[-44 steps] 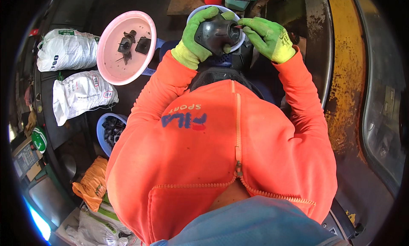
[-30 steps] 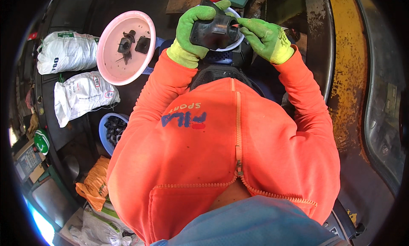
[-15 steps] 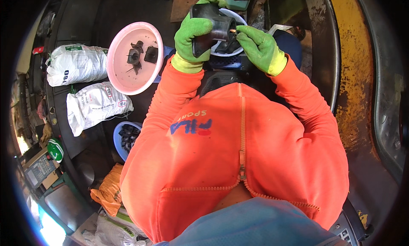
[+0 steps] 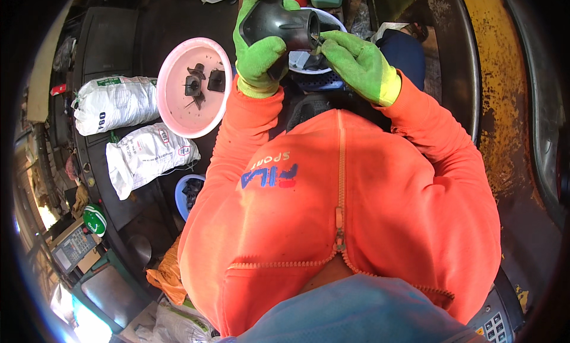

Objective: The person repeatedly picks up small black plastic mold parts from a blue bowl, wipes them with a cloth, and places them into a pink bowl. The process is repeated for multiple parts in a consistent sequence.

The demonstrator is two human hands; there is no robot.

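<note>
In my left hand (image 4: 256,64), gloved in green, is a black molded part (image 4: 276,24) with a wide flange and a short tube. The fingers wrap round its flange, and the tube's open end points right. My right hand (image 4: 359,67), in a matching glove, is closed in a pinch at the tube's rim. What sits between its fingertips is too small and hidden to name. Below both hands stands a white basin (image 4: 333,21) with dark pieces in it, partly covered by the part and the gloves.
To the left, a pink basin (image 4: 164,102) holds several black parts (image 4: 193,85). White sacks (image 4: 116,105) lie beyond it. A blue basin (image 4: 180,196) of dark pieces is by my left elbow, near an orange sack (image 4: 169,275). Rusty yellow machinery (image 4: 502,99) runs along the right.
The black part has tilted and moved slightly up in my left hand. My right hand stays at the tube's end; the thin light-brown tip seen there earlier no longer shows clearly.
</note>
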